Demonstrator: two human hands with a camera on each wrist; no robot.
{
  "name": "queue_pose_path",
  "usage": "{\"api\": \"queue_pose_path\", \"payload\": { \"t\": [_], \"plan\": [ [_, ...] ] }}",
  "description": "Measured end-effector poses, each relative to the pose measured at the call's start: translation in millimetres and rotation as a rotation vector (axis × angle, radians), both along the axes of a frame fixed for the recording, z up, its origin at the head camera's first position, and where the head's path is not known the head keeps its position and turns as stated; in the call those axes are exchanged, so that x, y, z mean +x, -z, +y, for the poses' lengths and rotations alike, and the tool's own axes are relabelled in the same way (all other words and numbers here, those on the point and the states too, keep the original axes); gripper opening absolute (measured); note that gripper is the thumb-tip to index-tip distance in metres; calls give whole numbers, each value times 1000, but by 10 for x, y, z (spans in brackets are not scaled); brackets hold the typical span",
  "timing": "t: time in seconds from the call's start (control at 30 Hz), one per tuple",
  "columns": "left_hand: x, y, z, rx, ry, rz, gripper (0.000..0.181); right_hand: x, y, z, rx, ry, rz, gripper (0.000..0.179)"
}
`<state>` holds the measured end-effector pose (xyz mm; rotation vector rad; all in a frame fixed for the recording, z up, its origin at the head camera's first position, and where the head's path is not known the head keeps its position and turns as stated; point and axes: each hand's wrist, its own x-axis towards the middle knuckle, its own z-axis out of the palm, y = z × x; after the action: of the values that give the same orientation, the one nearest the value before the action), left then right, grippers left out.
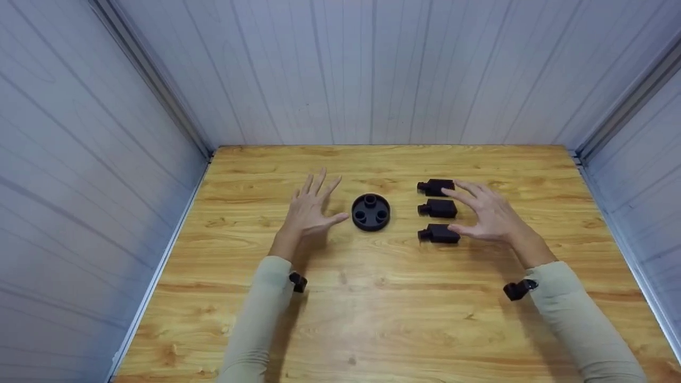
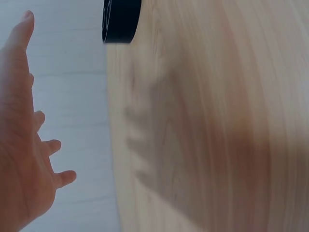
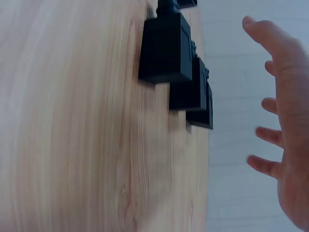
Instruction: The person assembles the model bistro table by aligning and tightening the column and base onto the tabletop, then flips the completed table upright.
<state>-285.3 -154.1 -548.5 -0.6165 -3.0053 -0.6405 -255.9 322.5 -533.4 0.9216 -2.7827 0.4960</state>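
Observation:
My left hand (image 1: 310, 210) hovers above the table with its fingers spread, holding nothing. Just right of its thumb lies a round black dish-like base (image 1: 371, 225) with three raised ring sockets; its edge also shows in the left wrist view (image 2: 123, 21). Three black rectangular blocks with narrow necks lie in a column farther right: a far block (image 1: 435, 186), a middle block (image 1: 440, 208) and a near block (image 1: 439, 234), necks pointing left. Over their right ends hovers my right hand (image 1: 489, 215), fingers apart and holding nothing. In the right wrist view, space separates it from the nearest block (image 3: 164, 50).
The wood-grain table (image 1: 367, 319) is bounded by a white panelled back wall (image 1: 340, 74), a left wall (image 1: 80, 175) and a right wall (image 1: 644, 175). Small black cameras sit on the left cuff (image 1: 299, 282) and the right cuff (image 1: 518, 290).

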Motion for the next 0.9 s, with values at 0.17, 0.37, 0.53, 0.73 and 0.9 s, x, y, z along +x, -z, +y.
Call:
{"api": "queue_pose_path", "payload": {
  "t": [0.17, 0.37, 0.53, 0.73, 0.9],
  "plan": [
    [19, 93, 123, 117, 52, 3, 94, 78, 72, -86, -83, -34, -112, 81],
    [65, 228, 257, 197, 52, -35, 95, 139, 199, -166, -138, -65, -126, 71],
    [57, 314, 381, 226, 50, -90, 98, 190, 293, -189, -147, -59, -165, 66],
    [62, 380, 504, 224, 54, -175, 102, 241, 440, -165, -158, -71, -149, 59],
    [53, 464, 514, 247, 56, -182, 101, 263, 524, -174, -181, -46, -189, 57]
  ]
}}
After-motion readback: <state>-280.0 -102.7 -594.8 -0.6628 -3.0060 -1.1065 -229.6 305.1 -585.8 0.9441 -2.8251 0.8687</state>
